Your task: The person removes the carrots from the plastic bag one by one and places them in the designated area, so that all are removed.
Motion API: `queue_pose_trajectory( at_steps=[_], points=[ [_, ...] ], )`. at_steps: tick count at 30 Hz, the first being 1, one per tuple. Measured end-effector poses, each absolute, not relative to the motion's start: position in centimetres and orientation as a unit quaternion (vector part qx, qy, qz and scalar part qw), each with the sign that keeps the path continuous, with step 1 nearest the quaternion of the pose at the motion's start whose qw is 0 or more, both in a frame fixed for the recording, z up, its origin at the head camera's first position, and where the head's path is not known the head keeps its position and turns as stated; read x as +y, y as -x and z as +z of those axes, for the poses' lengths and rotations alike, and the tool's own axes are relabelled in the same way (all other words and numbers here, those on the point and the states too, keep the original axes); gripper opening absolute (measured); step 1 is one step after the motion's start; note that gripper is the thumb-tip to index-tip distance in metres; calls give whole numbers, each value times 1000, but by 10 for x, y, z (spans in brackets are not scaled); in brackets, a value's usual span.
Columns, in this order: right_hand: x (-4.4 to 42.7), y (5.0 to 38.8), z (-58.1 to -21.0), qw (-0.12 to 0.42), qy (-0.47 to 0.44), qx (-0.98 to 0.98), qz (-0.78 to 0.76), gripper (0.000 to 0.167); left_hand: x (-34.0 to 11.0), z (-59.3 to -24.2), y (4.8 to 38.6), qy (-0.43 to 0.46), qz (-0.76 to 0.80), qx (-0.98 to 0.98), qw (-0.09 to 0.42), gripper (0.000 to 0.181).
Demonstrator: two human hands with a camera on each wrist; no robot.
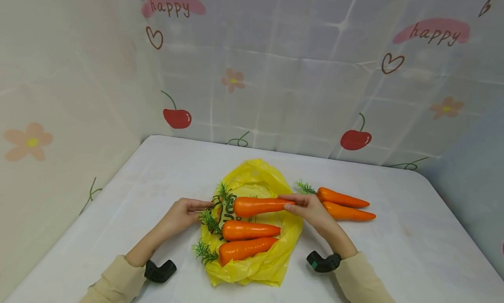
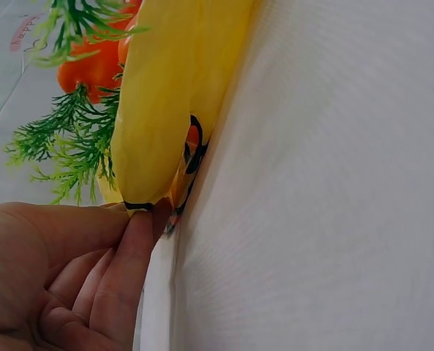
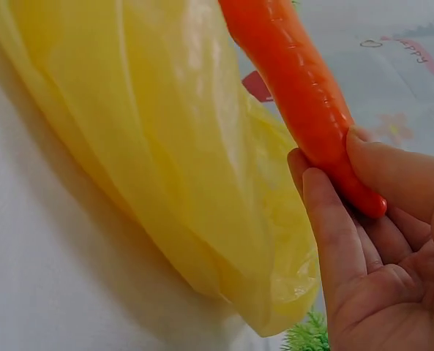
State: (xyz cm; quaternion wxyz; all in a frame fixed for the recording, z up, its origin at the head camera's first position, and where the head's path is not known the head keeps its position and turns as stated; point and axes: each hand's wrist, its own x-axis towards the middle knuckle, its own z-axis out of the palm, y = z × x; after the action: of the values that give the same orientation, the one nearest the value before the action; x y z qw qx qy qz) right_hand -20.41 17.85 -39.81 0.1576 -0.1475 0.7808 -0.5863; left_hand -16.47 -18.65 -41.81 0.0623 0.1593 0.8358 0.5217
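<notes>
A yellow plastic bag [image 1: 275, 268] lies on the table with two carrots [image 1: 251, 230] [image 1: 246, 249] on it, their green tops at the left. Above them, my right hand [image 1: 315, 211] pinches the narrow tip of a third carrot [image 1: 256, 206] between thumb and fingers; the right wrist view shows this carrot [image 3: 304, 88] beside the bag [image 3: 151, 146]. My left hand [image 1: 183, 216] pinches the bag's left edge, and in the left wrist view the thumb and fingers of that hand [image 2: 77, 278] hold the yellow film [image 2: 158, 110] below the leafy tops.
Two more carrots [image 1: 342, 197] [image 1: 348, 212] lie side by side on the white table [image 1: 413, 241], right of the bag and just behind my right hand. A printed curtain [image 1: 291, 97] stands behind the table.
</notes>
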Motion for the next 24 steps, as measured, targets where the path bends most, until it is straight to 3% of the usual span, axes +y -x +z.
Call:
queue_pose_trajectory(
  at_steps=[24],
  points=[
    [207,200,-373,124,88,784,-602,43,-191,-419,167,-151,542,823,78,36]
  ],
)
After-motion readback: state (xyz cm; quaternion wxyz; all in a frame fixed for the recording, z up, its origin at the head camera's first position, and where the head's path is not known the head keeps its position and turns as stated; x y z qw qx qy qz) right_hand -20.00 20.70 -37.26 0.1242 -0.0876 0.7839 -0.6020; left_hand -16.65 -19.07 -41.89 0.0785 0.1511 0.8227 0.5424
